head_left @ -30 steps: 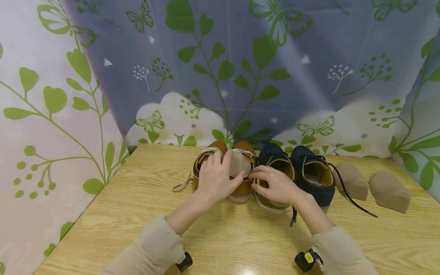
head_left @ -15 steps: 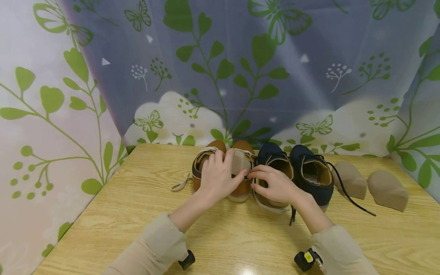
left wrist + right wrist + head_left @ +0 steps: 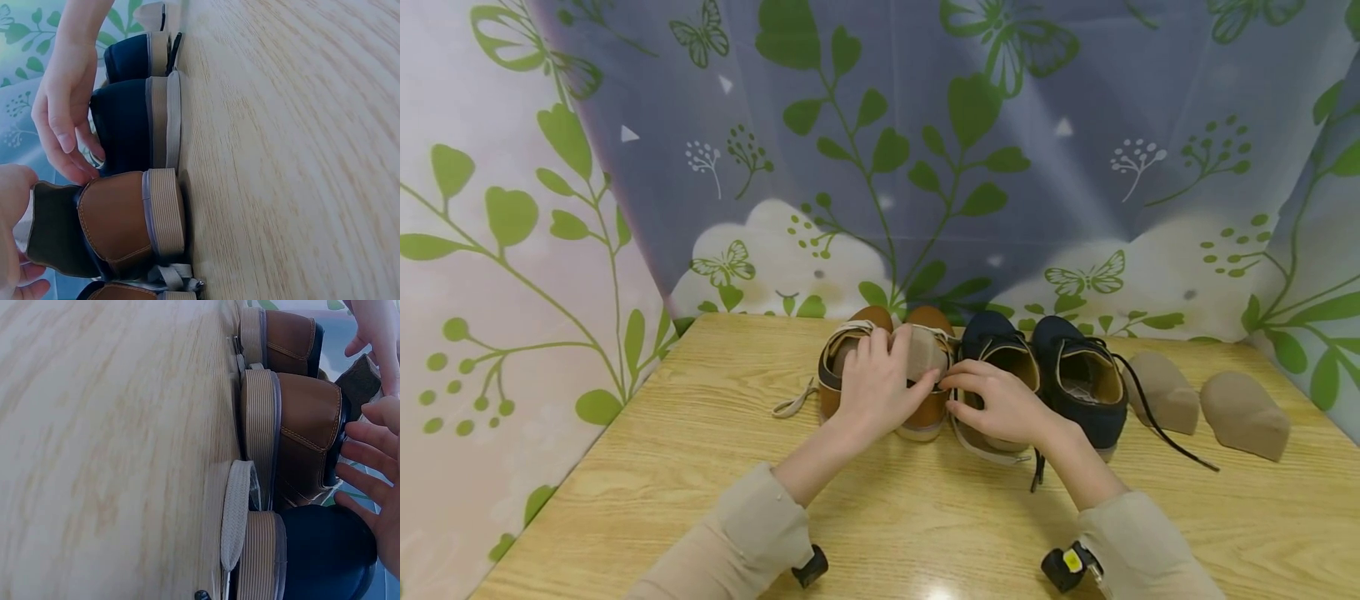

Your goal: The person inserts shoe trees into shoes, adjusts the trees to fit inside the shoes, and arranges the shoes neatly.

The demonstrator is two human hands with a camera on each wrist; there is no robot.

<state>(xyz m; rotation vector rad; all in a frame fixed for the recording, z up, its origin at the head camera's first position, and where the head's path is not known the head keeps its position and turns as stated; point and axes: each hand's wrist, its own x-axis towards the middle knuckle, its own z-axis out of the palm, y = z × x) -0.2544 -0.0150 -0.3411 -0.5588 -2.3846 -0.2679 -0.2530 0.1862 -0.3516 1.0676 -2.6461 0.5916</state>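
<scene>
Two brown shoes with beige laces stand side by side. In the opening of the right brown shoe [image 3: 922,427] sits a beige moulded shoe insert [image 3: 922,354]. My left hand [image 3: 874,383] spans this insert, thumb on its near side and fingers on its far side. The left wrist view shows the insert [image 3: 56,231] rising above the heel collar between thumb and fingers. My right hand [image 3: 1000,402] has its fingertips at the collar of the same shoe, fingers loosely bent. Beneath the left hand, the left brown shoe [image 3: 831,398] is partly hidden.
Two navy shoes, the nearer one [image 3: 985,333] and the farther one [image 3: 1093,421], stand to the right. Beyond them lie two more beige inserts, one [image 3: 1168,396] beside the other [image 3: 1247,417]. A black lace [image 3: 1172,442] trails over the wooden table [image 3: 880,517]. Behind hangs a patterned cloth [image 3: 880,208].
The head view shifts slightly. My left hand moves a little to the right over the insert; the right hand stays at the shoe's collar.
</scene>
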